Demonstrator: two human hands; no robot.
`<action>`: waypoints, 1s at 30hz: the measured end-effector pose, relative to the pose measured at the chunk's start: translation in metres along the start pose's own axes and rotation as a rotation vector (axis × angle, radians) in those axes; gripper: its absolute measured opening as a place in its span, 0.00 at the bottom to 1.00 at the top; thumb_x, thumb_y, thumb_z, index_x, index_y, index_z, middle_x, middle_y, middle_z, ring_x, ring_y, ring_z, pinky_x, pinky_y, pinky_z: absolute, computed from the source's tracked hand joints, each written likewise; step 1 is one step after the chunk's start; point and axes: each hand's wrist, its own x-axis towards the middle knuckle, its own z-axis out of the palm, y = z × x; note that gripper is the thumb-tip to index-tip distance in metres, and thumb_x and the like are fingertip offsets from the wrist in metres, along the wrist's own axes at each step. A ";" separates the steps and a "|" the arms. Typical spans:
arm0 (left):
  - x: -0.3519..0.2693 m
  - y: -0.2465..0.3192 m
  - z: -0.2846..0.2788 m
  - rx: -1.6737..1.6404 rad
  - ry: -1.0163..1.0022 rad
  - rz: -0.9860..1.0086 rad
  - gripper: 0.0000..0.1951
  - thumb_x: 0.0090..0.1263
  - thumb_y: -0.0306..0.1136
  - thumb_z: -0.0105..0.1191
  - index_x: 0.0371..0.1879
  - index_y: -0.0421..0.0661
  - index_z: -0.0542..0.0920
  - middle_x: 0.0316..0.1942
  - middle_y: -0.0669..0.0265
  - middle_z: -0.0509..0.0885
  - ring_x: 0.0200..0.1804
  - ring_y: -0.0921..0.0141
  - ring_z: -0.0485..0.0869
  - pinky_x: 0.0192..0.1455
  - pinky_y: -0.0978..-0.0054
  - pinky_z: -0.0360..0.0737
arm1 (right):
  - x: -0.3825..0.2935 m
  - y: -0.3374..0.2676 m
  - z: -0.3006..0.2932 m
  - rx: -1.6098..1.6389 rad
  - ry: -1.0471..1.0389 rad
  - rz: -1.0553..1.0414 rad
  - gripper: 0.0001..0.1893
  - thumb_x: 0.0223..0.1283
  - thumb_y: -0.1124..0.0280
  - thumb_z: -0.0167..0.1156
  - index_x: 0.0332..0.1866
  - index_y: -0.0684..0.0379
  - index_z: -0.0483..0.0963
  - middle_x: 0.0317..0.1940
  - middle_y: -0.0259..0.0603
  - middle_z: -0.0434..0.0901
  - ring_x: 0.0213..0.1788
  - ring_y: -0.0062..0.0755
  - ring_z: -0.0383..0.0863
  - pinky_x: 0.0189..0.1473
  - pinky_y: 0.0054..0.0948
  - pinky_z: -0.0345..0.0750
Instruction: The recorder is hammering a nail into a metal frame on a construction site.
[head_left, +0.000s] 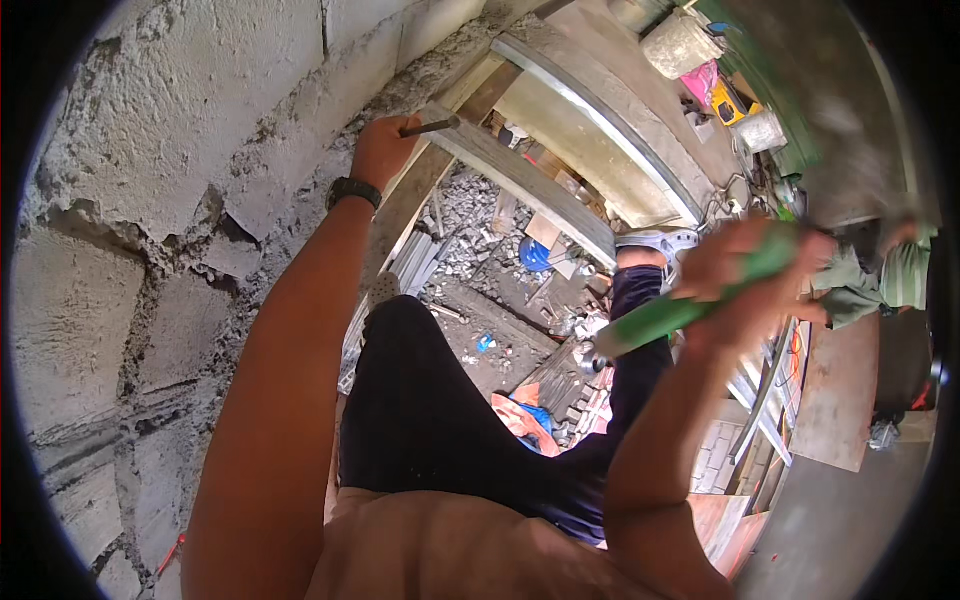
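Observation:
My left hand (384, 152), with a dark watch or band at the wrist, is closed around a dark metal rod, perhaps a chisel (431, 127), beside the rough concrete block wall (202, 127). The rod's near end sticks out over a wooden plank (525, 184); its other end is hidden by the hand. At the right, my right hand (750, 281) is blurred and raised, gripping a tool with a green handle (660, 324). The handle points down and left from the fist; the tool's head cannot be made out.
Far below, gray rubble (472, 225), a blue round object (535, 255) and boards lie on the ground. My shoe (660, 240) is by the plank's right end. A metal-edged beam (600, 112) runs behind it. Another person (877, 277) is at the far right, near a wooden panel (836, 390).

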 end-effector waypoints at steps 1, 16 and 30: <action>-0.001 0.002 -0.001 -0.056 0.030 0.027 0.19 0.74 0.46 0.57 0.29 0.40 0.82 0.22 0.47 0.77 0.24 0.50 0.77 0.31 0.58 0.72 | 0.009 -0.032 0.006 0.085 -0.094 -0.183 0.32 0.73 0.35 0.37 0.28 0.53 0.70 0.16 0.28 0.63 0.14 0.18 0.61 0.15 0.22 0.62; -0.002 -0.011 0.008 -0.008 0.108 0.157 0.22 0.76 0.49 0.52 0.27 0.41 0.82 0.21 0.47 0.77 0.26 0.47 0.78 0.31 0.55 0.72 | -0.048 0.129 0.024 0.086 -0.058 0.709 0.32 0.70 0.31 0.44 0.32 0.53 0.69 0.16 0.30 0.67 0.13 0.22 0.65 0.15 0.26 0.66; 0.002 0.000 0.003 -0.018 0.017 0.095 0.19 0.74 0.45 0.55 0.28 0.40 0.81 0.21 0.47 0.74 0.22 0.52 0.72 0.30 0.59 0.70 | -0.044 0.146 0.098 -0.321 -0.098 0.769 0.31 0.72 0.35 0.46 0.28 0.54 0.69 0.14 0.33 0.67 0.13 0.25 0.67 0.16 0.26 0.65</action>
